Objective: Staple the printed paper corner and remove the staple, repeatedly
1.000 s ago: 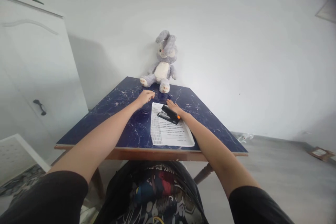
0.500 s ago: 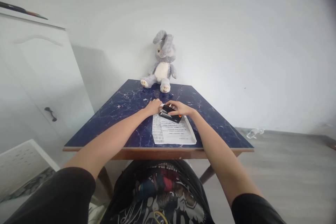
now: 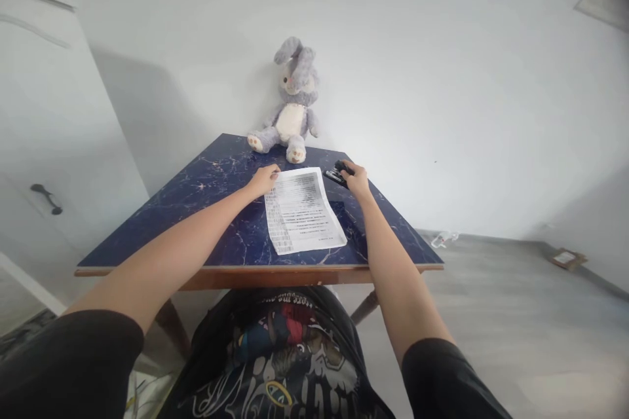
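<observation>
Printed paper (image 3: 305,213) lies on the blue marbled table, its far edge slightly raised. My left hand (image 3: 265,181) pinches the paper at its far left corner, fingers closed. To the right of the paper, my right hand (image 3: 356,178) is wrapped around a black stapler (image 3: 336,175), whose front end points left toward the paper's far right corner. The stapler is apart from the sheet's printed middle. Whether the paper is one sheet or several, I cannot tell.
A grey plush rabbit (image 3: 293,105) sits at the back of the table (image 3: 211,209) against the wall. A white cabinet (image 3: 44,124) stands at the left. On the floor to the right lie a clear plastic item (image 3: 445,239) and a brown box (image 3: 567,258).
The stapler has left the paper's far edge and moved right in my right hand. My left hand still holds the far left corner. The view has turned slightly to the right.
</observation>
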Action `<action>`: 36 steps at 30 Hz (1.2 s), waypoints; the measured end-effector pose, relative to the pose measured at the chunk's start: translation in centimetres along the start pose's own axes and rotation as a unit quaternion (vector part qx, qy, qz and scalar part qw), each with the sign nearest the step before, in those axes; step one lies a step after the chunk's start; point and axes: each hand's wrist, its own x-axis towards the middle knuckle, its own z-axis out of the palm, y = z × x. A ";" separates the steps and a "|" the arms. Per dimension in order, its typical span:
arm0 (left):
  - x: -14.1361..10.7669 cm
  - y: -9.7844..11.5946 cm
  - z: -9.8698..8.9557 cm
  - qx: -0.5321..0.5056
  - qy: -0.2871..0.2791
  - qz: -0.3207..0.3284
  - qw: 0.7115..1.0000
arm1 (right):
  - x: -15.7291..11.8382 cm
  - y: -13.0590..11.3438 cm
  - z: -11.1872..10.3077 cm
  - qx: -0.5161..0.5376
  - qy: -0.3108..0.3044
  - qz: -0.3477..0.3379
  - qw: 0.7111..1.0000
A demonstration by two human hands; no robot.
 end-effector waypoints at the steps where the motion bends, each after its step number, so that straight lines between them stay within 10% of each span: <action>1: 0.0 -0.1 -0.1 -0.003 0.005 -0.001 1.000 | -0.1 0.2 -0.1 -0.019 -0.022 0.004 1.000; 20: 0.0 -0.1 0.1 0.027 -0.030 0.010 0.999 | -1.3 -0.8 0.8 -0.022 -0.243 -0.071 0.967; 28: 0.2 -0.4 0.4 0.035 -0.038 0.007 0.999 | -1.5 -3.5 1.5 -0.075 0.046 -0.139 0.986; 36: 0.3 -0.2 1.0 0.043 -0.043 -0.004 0.998 | -2.4 -2.8 6.6 -0.261 -0.259 -0.120 0.922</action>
